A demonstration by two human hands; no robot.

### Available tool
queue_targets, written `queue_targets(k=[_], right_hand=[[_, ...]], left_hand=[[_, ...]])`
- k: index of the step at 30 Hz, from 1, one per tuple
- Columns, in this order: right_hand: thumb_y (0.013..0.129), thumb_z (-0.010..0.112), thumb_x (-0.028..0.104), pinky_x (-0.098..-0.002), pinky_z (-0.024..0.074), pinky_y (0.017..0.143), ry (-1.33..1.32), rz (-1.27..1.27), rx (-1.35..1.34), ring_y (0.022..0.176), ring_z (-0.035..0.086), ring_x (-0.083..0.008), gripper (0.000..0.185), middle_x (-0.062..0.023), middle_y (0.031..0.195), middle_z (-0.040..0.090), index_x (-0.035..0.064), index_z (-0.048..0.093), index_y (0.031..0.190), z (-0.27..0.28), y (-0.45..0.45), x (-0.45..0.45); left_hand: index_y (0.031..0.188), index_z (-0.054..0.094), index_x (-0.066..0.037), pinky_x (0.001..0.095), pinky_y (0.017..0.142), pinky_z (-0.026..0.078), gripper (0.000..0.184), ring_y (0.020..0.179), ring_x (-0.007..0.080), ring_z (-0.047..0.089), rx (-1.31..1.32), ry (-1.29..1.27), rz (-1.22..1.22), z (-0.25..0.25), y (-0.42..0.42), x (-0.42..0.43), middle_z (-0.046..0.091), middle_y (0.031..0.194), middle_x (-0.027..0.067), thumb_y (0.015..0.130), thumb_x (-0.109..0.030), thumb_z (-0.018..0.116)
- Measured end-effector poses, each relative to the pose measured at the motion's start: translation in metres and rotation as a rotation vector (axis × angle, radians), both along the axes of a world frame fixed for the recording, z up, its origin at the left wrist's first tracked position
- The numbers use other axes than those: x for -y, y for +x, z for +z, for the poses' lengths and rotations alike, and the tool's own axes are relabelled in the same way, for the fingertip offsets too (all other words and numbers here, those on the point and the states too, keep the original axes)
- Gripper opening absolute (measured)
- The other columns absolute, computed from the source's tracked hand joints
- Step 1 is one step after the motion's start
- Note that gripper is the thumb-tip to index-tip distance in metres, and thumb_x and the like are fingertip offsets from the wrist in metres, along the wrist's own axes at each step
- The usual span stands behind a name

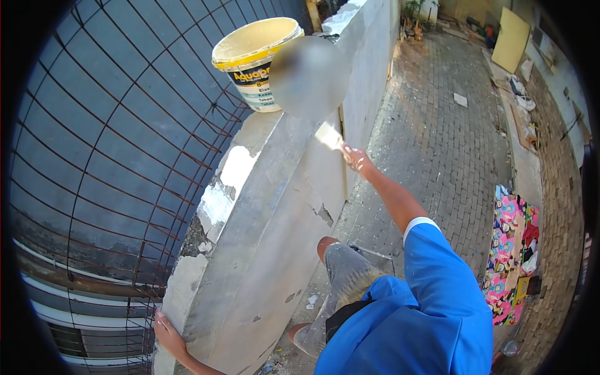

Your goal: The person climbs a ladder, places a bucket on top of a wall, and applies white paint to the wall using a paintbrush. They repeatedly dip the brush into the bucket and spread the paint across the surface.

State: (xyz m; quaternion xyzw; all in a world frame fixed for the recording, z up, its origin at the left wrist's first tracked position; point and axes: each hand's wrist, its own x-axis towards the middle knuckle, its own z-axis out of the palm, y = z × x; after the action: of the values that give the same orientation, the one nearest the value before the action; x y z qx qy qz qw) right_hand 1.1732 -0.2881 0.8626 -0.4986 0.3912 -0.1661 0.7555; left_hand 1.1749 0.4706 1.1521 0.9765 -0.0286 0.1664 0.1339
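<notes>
My right hand (356, 159), with white smears on it, grips a pale paintbrush (329, 136) by its handle. The brush's wide end points up and left, close to the face of the grey wall (275, 225); whether it touches cannot be made out. My left hand (169, 334) lies on the near end of the wall's top, fingers stretched over the edge, holding nothing. Further along the top stands a white and yellow paint bucket (256, 65) with an "Aquap…" label. A round blurred patch covers its right side and part of the wall.
A rusty wire mesh (106, 144) rises along the wall's left side. On the right runs a paved walkway (437, 144) with a pink patterned cloth (509, 256) and items on it. A yellowish board (510, 40) leans at the far right. Bare, rough patches mark the wall top.
</notes>
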Motion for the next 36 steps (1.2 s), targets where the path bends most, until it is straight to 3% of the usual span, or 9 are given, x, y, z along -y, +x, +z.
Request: queue_targets(k=[2, 5, 13, 16, 19, 24, 30, 33, 36], right_hand=[[0.090, 0.072, 0.058, -0.0280, 0.0308, 0.043, 0.013, -0.138, 0.137, 0.045, 0.044, -0.0087, 0.047, 0.0036, 0.061, 0.052, 0.0138, 0.065, 0.077, 0.015, 0.020, 0.031], [0.090, 0.072, 0.058, -0.0275, 0.0323, 0.044, -0.095, -0.030, 0.099, 0.047, 0.045, -0.0095, 0.048, 0.0030, 0.062, 0.053, 0.0127, 0.064, 0.076, 0.065, 0.040, 0.047], [0.087, 0.071, 0.066, -0.0293, 0.0344, 0.044, -0.355, 0.061, -0.175, 0.049, 0.048, -0.0112, 0.057, 0.0002, 0.064, 0.055, 0.0108, 0.063, 0.076, 0.011, 0.042, 0.032], [0.088, 0.070, 0.065, -0.0284, 0.0335, 0.042, -0.187, 0.040, -0.139, 0.047, 0.047, -0.0106, 0.055, 0.0008, 0.064, 0.055, 0.0126, 0.061, 0.073, 0.005, 0.035, 0.058], [0.089, 0.070, 0.064, -0.0273, 0.0323, 0.041, -0.042, -0.146, 0.179, 0.047, 0.046, -0.0100, 0.055, 0.0015, 0.062, 0.053, 0.0138, 0.058, 0.071, 0.034, 0.054, 0.070], [0.093, 0.066, 0.062, -0.0292, 0.0320, 0.044, -0.277, -0.023, 0.245, 0.047, 0.044, -0.0114, 0.055, 0.0014, 0.060, 0.048, 0.0126, 0.055, 0.071, 0.051, 0.095, 0.073], [0.092, 0.067, 0.063, -0.0287, 0.0332, 0.044, -0.356, 0.036, -0.169, 0.048, 0.048, -0.0119, 0.058, 0.0001, 0.058, 0.051, 0.0086, 0.062, 0.072, -0.001, 0.057, 0.071], [0.091, 0.069, 0.062, -0.0273, 0.0334, 0.045, -0.225, -0.079, -0.054, 0.049, 0.050, -0.0118, 0.056, 0.0008, 0.056, 0.051, 0.0093, 0.062, 0.071, -0.013, 0.057, 0.099], [0.090, 0.070, 0.061, -0.0267, 0.0319, 0.043, -0.083, -0.099, 0.312, 0.047, 0.048, -0.0112, 0.053, 0.0010, 0.059, 0.052, 0.0111, 0.062, 0.073, 0.063, 0.070, 0.099]], left_hand=[[0.134, 0.062, 0.001, 0.0426, 0.106, 0.041, 0.051, 0.124, 0.0393, 0.057, 0.003, -0.008, -0.015, -0.002, 0.000, -0.005, 0.064, 0.133, 0.0220, 0.109, -0.037, 0.038], [0.133, 0.062, 0.003, 0.0428, 0.106, 0.042, 0.051, 0.124, 0.0397, 0.058, 0.019, 0.011, -0.006, -0.005, 0.002, -0.009, 0.064, 0.132, 0.0228, 0.109, -0.035, 0.038], [0.131, 0.062, 0.006, 0.0448, 0.103, 0.043, 0.053, 0.120, 0.0423, 0.059, 0.002, -0.007, -0.031, -0.003, 0.002, -0.008, 0.064, 0.130, 0.0256, 0.109, -0.036, 0.037], [0.132, 0.061, 0.005, 0.0450, 0.102, 0.043, 0.053, 0.119, 0.0429, 0.059, 0.003, 0.010, -0.048, -0.001, 0.002, -0.009, 0.064, 0.129, 0.0259, 0.109, -0.036, 0.037], [0.131, 0.061, 0.005, 0.0440, 0.102, 0.044, 0.051, 0.117, 0.0424, 0.060, 0.003, 0.019, -0.049, 0.000, 0.002, -0.008, 0.065, 0.127, 0.0257, 0.109, -0.035, 0.037], [0.131, 0.061, 0.005, 0.0430, 0.101, 0.045, 0.050, 0.116, 0.0416, 0.062, -0.026, 0.009, -0.077, 0.007, 0.001, -0.003, 0.066, 0.125, 0.0255, 0.109, -0.033, 0.037], [0.118, 0.069, 0.005, 0.0516, 0.088, 0.050, 0.064, 0.101, 0.0474, 0.065, -0.008, 0.144, 0.086, 0.010, -0.008, 0.008, 0.068, 0.109, 0.0311, 0.107, -0.051, 0.039], [0.125, 0.065, 0.005, 0.0478, 0.094, 0.048, 0.060, 0.109, 0.0454, 0.063, -0.020, 0.059, 0.021, 0.010, -0.006, 0.006, 0.067, 0.117, 0.0293, 0.108, -0.045, 0.038], [0.131, 0.061, 0.007, 0.0431, 0.101, 0.045, 0.052, 0.116, 0.0416, 0.061, -0.027, -0.009, -0.064, 0.001, 0.003, -0.012, 0.066, 0.126, 0.0268, 0.110, -0.034, 0.037]])
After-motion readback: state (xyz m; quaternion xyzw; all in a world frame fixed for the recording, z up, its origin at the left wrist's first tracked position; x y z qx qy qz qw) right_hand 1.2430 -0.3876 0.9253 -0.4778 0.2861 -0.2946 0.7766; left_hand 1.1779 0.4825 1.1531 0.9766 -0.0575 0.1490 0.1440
